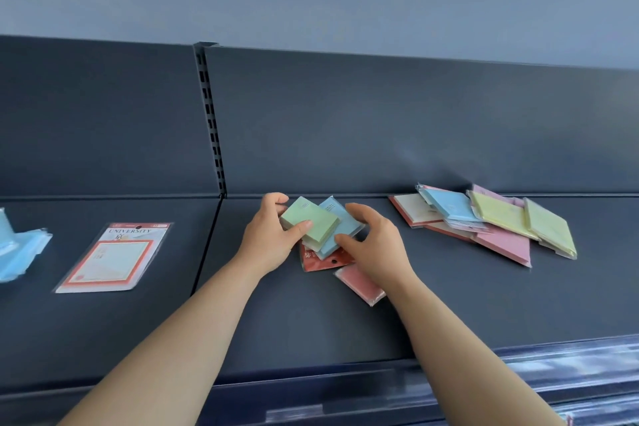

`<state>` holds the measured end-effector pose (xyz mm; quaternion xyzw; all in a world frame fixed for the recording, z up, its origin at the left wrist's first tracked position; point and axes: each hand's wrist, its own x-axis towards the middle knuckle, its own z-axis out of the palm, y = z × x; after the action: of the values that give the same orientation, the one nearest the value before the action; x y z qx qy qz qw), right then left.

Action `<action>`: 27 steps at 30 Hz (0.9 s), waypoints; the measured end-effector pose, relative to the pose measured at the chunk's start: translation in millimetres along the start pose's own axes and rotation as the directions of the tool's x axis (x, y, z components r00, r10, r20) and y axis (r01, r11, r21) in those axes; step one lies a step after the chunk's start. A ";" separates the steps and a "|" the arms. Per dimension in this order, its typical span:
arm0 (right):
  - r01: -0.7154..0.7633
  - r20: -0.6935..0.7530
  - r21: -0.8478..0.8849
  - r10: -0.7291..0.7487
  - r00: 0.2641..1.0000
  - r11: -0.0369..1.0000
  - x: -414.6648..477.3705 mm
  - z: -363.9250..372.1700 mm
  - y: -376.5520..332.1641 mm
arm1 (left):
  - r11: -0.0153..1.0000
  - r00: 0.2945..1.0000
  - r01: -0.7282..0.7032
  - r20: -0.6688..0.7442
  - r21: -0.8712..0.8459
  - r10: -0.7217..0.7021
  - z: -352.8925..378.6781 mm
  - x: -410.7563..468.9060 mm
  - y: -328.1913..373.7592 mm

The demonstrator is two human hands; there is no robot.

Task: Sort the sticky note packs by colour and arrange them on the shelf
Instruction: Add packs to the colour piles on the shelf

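My left hand (271,239) grips a green sticky note pack (311,221), thumb on its top face and fingers curled round its far edge. A blue pack (340,223) lies just under it, and the fingers of my right hand (371,245) curl round its near right side. Both packs sit over a red-headed pack (320,259) and a pink pack (359,284) on the dark shelf (449,304). Further right lies a loose pile: a red-bordered pack (409,211), a blue one (449,206), yellow ones (501,214) and a pink one (505,245).
On the left shelf section lies a red-bordered "University" pack (114,258), with blue packs (17,249) at the far left edge. A slotted upright (211,121) divides the dark back panels. The shelf's front lip (518,377) carries a shiny price rail.
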<state>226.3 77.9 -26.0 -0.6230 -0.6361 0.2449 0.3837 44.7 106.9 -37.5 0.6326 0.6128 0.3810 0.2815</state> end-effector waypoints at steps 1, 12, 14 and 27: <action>-0.004 -0.001 0.016 0.004 1.000 1.000 0.7 -0.5 -1.4 | 1.000 1.000 0.007 0.011 -0.012 -0.007 -1.8 -0.2 0.6; 0.026 -0.013 0.103 -0.025 1.000 0.994 11.7 10.2 -34.0 | 0.993 0.999 0.014 -0.051 -0.121 -0.020 -35.8 -24.0 12.0; 0.032 0.027 0.124 -0.035 0.999 0.992 11.4 15.0 -45.5 | 0.987 0.994 0.022 -0.101 -0.162 -0.039 -52.8 -31.3 12.5; 0.019 0.210 0.392 -0.109 0.972 0.920 -15.6 109.2 -158.6 | 0.938 0.923 0.074 -0.333 -0.340 -0.193 -194.4 -82.8 -44.4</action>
<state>42.7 64.3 32.5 -0.4815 -0.6350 0.4226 0.4317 -137.5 7.4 21.8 0.4536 0.6261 0.5645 0.2888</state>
